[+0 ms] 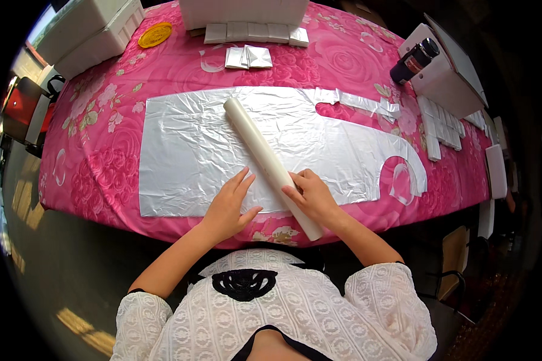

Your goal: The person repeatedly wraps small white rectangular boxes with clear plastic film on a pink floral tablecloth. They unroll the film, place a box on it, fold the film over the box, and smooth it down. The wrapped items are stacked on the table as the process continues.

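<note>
A shiny silver sheet (186,144), cut somewhat like an apron with loops and strips at its right end, lies spread and wrinkled across the table. Slanting over it is a long white tube (260,147), its near end reaching past the table's front edge. My right hand (310,195) grips the tube near that end, thumb on top and fingers at its far side. On the sheet's near part, just left of the tube, my left hand (229,204) has its fingers apart and holds nothing.
A pink floral tablecloth (102,174) covers the table. Folded silver packets (249,57) lie beyond the sheet, with a white box (244,13) behind them. Foam boxes (93,36) and a yellow lid-like disc (155,35) sit far left; a dark bottle (414,60) stands right.
</note>
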A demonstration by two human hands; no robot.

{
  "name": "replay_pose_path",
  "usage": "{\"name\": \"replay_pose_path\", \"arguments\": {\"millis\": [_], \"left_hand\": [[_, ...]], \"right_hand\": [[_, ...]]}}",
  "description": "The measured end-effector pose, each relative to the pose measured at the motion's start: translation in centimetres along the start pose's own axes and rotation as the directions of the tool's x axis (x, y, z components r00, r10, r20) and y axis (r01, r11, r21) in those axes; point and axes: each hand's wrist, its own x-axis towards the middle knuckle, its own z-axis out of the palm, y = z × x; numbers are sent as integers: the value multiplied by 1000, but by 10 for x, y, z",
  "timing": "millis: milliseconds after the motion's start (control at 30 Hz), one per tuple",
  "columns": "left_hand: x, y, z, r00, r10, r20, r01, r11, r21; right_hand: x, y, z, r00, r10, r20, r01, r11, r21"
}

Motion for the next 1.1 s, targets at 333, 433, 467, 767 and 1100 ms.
{"name": "replay_pose_path", "arguments": {"millis": [333,433,467,767,1100], "left_hand": [[36,16,50,995,74,69,-78,996,52],[36,22,57,994,96,45,-98,993,58],[37,23,59,994,106,35,-108,992,68],[49,43,77,997,76,-7,-74,983,166],[54,44,79,998,69,9,-69,982,177]], "right_hand": [[12,127,-55,952,-206,-225,96,903,-418],[7,196,-108,902,-67,-427,-159,866,-473],[0,222,-124,863,-13,-505,-268,835,-481],[-44,276,-176,656,8,-755,-546,696,-466],[-34,264,-176,533,74,-843,-546,791,-276]]}}
